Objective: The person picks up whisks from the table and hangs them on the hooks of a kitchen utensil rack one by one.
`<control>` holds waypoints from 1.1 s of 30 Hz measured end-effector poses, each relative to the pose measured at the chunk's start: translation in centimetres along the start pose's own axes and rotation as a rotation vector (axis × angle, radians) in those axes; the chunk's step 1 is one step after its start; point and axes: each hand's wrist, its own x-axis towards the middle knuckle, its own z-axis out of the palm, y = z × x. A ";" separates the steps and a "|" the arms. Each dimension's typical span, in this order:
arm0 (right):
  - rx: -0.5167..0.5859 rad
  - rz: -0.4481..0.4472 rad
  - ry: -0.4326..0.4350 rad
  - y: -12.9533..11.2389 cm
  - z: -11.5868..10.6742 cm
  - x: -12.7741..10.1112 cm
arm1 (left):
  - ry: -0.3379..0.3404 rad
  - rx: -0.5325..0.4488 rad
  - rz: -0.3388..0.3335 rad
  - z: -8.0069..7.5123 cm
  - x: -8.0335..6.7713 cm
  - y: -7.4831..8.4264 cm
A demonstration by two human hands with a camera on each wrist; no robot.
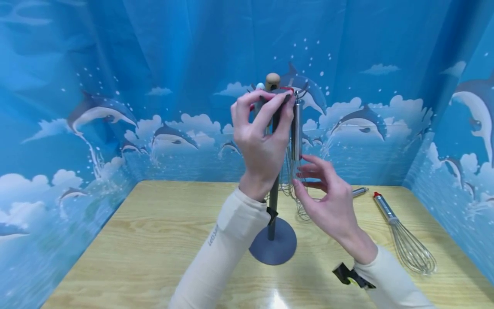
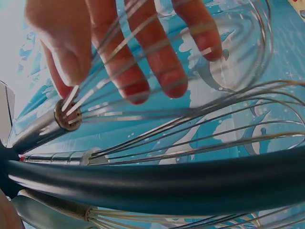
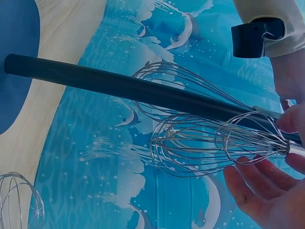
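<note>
A dark utensil stand [image 1: 273, 251] rises from the table on a round base, with several whisks hanging around its post. My left hand [image 1: 262, 128] is at the top, fingers and thumb bent around the dark hanging rack under a wooden knob [image 1: 272, 80]. On the right side hangs a steel-handled whisk [image 1: 296, 133]. Beside its wires is my right hand [image 1: 328, 193], thumb and fingers spread loosely around them. Those fingers [image 2: 157, 62] extend behind the blurred wires in the left wrist view. More hanging whisk wires [image 3: 190, 143] show beside the post in the right wrist view.
A whisk with a red-tipped handle [image 1: 409, 240] lies on the wooden table [image 1: 154, 240] at the right. Behind my right hand, another steel handle [image 1: 360, 192] lies on the tabletop. A blue dolphin-print curtain [image 1: 200, 64] encloses the back and sides.
</note>
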 end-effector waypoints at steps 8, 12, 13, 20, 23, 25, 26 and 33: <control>-0.043 0.023 -0.033 0.4 0.0 -0.4 | -0.011 0.030 -0.002 0.0 -0.1 0.2; -0.057 0.030 -0.040 0.5 0.0 -0.6 | -0.021 0.044 -0.002 0.0 -0.1 0.2; -0.062 0.032 -0.041 0.6 0.0 -0.6 | -0.025 0.050 -0.003 0.0 -0.1 0.2; -0.063 0.045 -0.052 0.7 0.0 -1.0 | -0.056 0.093 0.001 0.0 -0.3 0.1; -0.068 0.042 -0.056 0.9 -0.1 -1.1 | -0.061 0.095 0.004 0.0 -0.4 0.2; -0.073 0.043 -0.058 1.0 -0.3 -1.2 | -0.063 0.092 0.006 -0.1 -0.4 0.2; -0.078 0.045 -0.058 1.1 -0.4 -1.3 | -0.066 0.092 0.007 -0.1 -0.4 0.2; -0.152 0.045 -0.025 2.1 -1.7 -2.0 | -0.090 0.097 0.006 -0.2 -0.5 0.2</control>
